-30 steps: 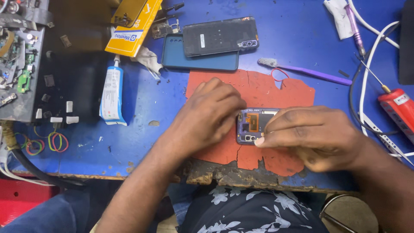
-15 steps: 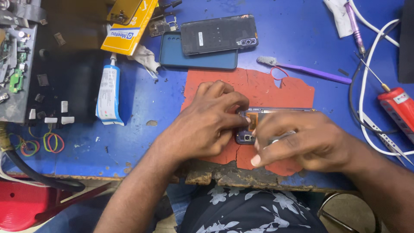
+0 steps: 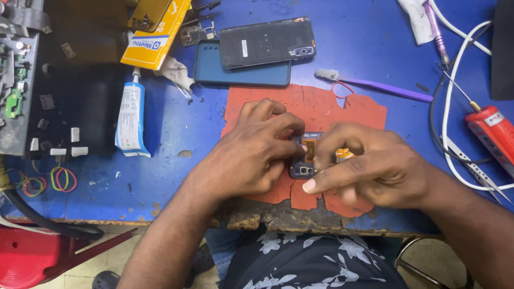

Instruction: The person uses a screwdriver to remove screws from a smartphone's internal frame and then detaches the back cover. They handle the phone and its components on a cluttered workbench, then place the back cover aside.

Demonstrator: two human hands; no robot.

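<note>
The opened phone (image 3: 308, 155) lay on the torn red rubber mat (image 3: 321, 107), near the mat's front edge, and was mostly covered by both hands. What showed of it was a dark purplish frame with rounded corners, an exposed copper-orange patch inside, and a small camera cluster at its near end. The left hand (image 3: 251, 155) curled over the phone's left side, fingers bent close together and pressing on the frame. The right hand (image 3: 369, 166) gripped the right side, its fingers (image 3: 321, 184) pinched narrowly against the phone's edge; a small orange-yellow bit (image 3: 344, 154) showed beside them, though I could not tell what it was. The mat was matte, irregular in outline and cracked near the front, resting on a scuffed blue tabletop (image 3: 176, 134). Beyond the mat's far edge sat a glossy black back cover (image 3: 265, 43) overlapping a soft teal case (image 3: 241, 72). To the mat's right of that lay a slim purple brush (image 3: 375, 85) with pale bristles. Left of the mat lay a white squeezed tube (image 3: 130, 120).
</note>
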